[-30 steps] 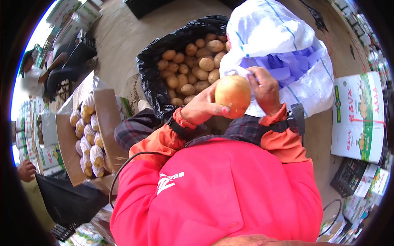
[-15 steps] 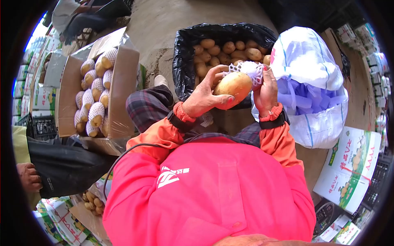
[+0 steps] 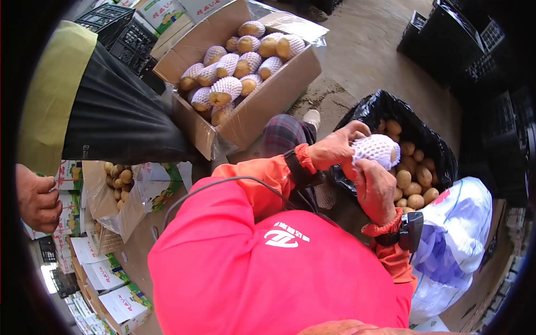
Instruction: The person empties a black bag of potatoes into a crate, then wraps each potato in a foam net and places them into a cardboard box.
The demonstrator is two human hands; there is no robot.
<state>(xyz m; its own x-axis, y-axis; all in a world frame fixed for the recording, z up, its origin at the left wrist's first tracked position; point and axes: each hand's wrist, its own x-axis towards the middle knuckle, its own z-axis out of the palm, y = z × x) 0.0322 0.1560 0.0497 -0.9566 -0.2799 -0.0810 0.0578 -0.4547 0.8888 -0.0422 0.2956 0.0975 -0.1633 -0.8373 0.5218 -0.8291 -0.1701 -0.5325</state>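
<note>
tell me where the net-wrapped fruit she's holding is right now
In the head view the net-wrapped fruit sits right of centre, held between the left hand and right hand, just above the black bag of loose fruit.

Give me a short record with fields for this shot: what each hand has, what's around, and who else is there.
Left hand: grip on the top of a fruit in white foam net
Right hand: grip under the same fruit
Black bag: holds bare fruit, beside the hands
Cardboard box: open, filled with netted fruit
White sack: at right
Other person's hand: far left
</note>
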